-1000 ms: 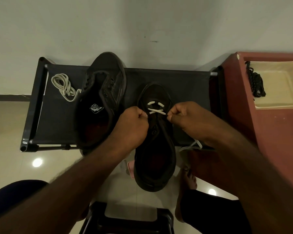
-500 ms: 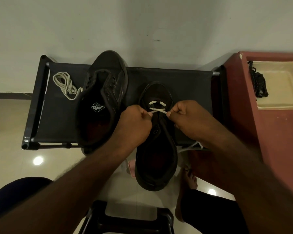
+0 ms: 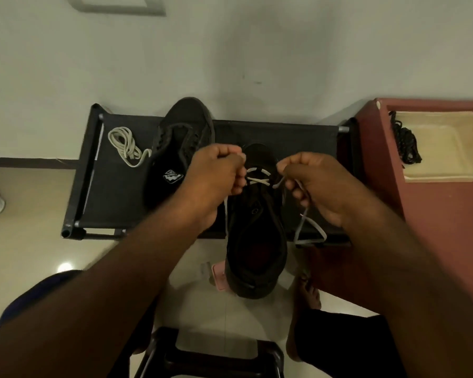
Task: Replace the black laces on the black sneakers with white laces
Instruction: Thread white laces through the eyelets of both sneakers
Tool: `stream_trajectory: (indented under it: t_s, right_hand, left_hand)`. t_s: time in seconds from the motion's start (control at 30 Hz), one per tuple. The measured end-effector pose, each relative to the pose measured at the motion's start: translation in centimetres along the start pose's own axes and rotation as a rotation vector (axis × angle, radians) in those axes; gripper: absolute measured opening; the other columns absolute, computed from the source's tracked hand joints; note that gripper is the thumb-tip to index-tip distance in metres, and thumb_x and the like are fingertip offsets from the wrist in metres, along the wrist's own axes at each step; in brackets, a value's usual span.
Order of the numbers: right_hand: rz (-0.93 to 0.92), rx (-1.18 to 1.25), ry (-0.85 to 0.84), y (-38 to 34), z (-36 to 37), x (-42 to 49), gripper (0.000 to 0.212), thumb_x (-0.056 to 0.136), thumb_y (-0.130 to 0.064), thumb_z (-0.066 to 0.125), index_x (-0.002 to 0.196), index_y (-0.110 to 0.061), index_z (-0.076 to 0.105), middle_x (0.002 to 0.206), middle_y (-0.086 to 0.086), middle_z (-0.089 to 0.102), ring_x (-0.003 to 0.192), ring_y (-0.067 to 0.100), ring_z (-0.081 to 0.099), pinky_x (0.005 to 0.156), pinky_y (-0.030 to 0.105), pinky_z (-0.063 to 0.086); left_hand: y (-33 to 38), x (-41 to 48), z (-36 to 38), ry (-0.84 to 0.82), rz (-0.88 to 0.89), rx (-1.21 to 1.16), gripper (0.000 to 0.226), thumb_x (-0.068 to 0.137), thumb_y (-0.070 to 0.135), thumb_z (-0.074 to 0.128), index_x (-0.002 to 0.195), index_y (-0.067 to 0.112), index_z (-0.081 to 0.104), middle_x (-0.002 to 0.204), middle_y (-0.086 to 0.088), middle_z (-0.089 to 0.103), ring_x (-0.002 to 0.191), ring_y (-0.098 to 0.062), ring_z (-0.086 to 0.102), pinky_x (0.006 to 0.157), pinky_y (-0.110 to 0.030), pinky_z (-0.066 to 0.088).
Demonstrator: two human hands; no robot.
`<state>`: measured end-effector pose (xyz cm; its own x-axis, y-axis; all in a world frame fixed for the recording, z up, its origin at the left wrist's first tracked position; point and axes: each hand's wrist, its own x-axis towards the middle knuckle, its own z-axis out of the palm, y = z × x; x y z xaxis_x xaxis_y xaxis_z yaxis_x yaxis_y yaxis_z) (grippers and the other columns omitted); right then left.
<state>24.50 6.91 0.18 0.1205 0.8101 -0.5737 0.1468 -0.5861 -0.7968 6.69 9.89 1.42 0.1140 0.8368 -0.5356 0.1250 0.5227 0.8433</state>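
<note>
Left hand (image 3: 216, 175) and right hand (image 3: 311, 184) each pinch an end of the flat white lace (image 3: 258, 177) crossed through the black sneaker (image 3: 257, 241) on the black fabric bench (image 3: 115, 192); neighbouring sneaker (image 3: 186, 124) shows a white insole logo (image 3: 172, 177), illegible.

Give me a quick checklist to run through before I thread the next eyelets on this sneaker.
1. Grip of left hand on white lace: ok, pinched, tail hanging below.
2. Grip of right hand on the other end: ok, pinched, slack looping below.
3. Lacing so far: ok, one bar and one cross at the toe end.
4. Next eyelets free: cannot tell, too dark.
5. Sneaker seated on rack: not ok, heel overhangs the front edge.
6. Spare white lace ready: ok, coiled on the rack beside the other sneaker.
</note>
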Motion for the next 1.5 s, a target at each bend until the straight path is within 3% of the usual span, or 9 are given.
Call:
stream_trajectory:
  t_s: [0.17, 0.4, 0.63, 0.8, 0.93, 1.1, 1.2, 1.27, 1.5]
  right_hand:
    - [-0.165, 0.412, -0.001, -3.6, -0.4, -4.8, 0.004, 0.097, -0.013, 0.057, 0.093, -0.014, 0.060, 0.070, 0.002, 0.066, 0.052, 0.012, 0.054, 0.047, 0.022, 0.042]
    - [-0.390, 0.450, -0.049, -10.1, 0.5, -15.0, 0.017, 0.098, -0.004, 0.055, 0.111, -0.010, 0.063, 0.090, 0.012, 0.072, 0.063, 0.017, 0.064, 0.056, 0.027, 0.053]
    - [-0.435, 0.374, 0.070, -12.5, 2.6, -22.9, 0.013, 0.098, -0.008, 0.058, 0.104, -0.003, 0.068, 0.087, 0.013, 0.073, 0.060, 0.017, 0.064, 0.053, 0.025, 0.052]
    - [-0.467, 0.529, 0.052, -11.8, 4.1, -25.8, 0.027, 0.098, 0.002, 0.042, 0.114, 0.000, 0.064, 0.105, 0.016, 0.074, 0.093, 0.027, 0.074, 0.082, 0.039, 0.058]
    - [-0.536, 0.422, 0.093, -11.7, 4.6, -26.2, 0.027, 0.096, 0.010, 0.050, 0.118, -0.001, 0.062, 0.111, 0.016, 0.072, 0.097, 0.024, 0.074, 0.086, 0.035, 0.059]
    - [-0.577, 0.310, 0.289, -13.0, 4.4, -25.8, 0.015, 0.099, -0.010, 0.059, 0.102, 0.001, 0.070, 0.082, 0.015, 0.072, 0.067, 0.019, 0.070, 0.067, 0.028, 0.061]
    - [-0.649, -0.018, 0.503, -14.2, 3.8, -25.2, 0.028, 0.102, -0.030, 0.057, 0.095, -0.010, 0.075, 0.083, -0.001, 0.068, 0.073, 0.010, 0.061, 0.067, 0.019, 0.047]
    - [-0.698, -0.124, 0.567, -15.0, 3.4, -25.0, 0.027, 0.101, -0.030, 0.058, 0.094, -0.011, 0.075, 0.086, -0.001, 0.069, 0.077, 0.012, 0.062, 0.067, 0.018, 0.044]
    - [-0.784, -0.058, 0.548, -17.0, 3.3, -24.4, 0.019, 0.103, -0.021, 0.056, 0.101, -0.019, 0.075, 0.083, 0.000, 0.072, 0.062, 0.011, 0.066, 0.064, 0.033, 0.058]
  left_hand:
    - [4.9, -4.4, -2.5, 0.019, 0.214, -0.152, 0.014, 0.099, 0.010, 0.052, 0.102, 0.012, 0.066, 0.073, 0.001, 0.066, 0.070, -0.012, 0.064, 0.077, -0.031, 0.055]
    - [12.3, -13.9, -5.3, 0.003, 0.459, -0.191, 0.016, 0.098, 0.008, 0.052, 0.107, 0.014, 0.065, 0.083, -0.003, 0.070, 0.070, -0.014, 0.064, 0.066, -0.028, 0.054]
    - [14.1, -21.8, -7.2, 0.128, 0.683, 0.119, 0.020, 0.103, 0.013, 0.044, 0.106, 0.011, 0.064, 0.080, -0.004, 0.070, 0.055, -0.010, 0.063, 0.054, -0.023, 0.052]
    - [11.8, -24.5, -7.6, 0.277, 0.838, 0.562, 0.014, 0.099, 0.012, 0.043, 0.093, 0.020, 0.051, 0.082, 0.001, 0.067, 0.068, -0.016, 0.065, 0.060, -0.025, 0.049]
    - [12.3, -25.3, -7.3, 0.114, 0.881, 0.446, 0.005, 0.095, 0.012, 0.059, 0.093, 0.010, 0.064, 0.079, -0.004, 0.072, 0.063, -0.014, 0.070, 0.060, -0.023, 0.055]
    - [14.7, -24.8, -5.8, -0.121, 0.841, 0.317, 0.010, 0.095, 0.005, 0.060, 0.100, 0.006, 0.069, 0.082, -0.013, 0.074, 0.073, -0.023, 0.074, 0.071, -0.031, 0.061]
    - [15.9, -24.1, -4.7, -0.055, 0.890, 0.452, 0.015, 0.099, 0.008, 0.054, 0.100, 0.003, 0.068, 0.080, -0.009, 0.071, 0.067, -0.020, 0.071, 0.065, -0.027, 0.059]
    - [16.9, -23.7, -4.2, 0.027, 0.952, 0.533, 0.013, 0.097, 0.012, 0.059, 0.093, 0.006, 0.070, 0.074, -0.006, 0.070, 0.060, -0.018, 0.068, 0.057, -0.023, 0.054]
    - [19.6, -22.4, -3.2, 0.107, 1.001, 0.432, 0.012, 0.084, 0.018, 0.077, 0.082, 0.007, 0.075, 0.070, -0.003, 0.070, 0.063, -0.013, 0.065, 0.057, -0.022, 0.056]
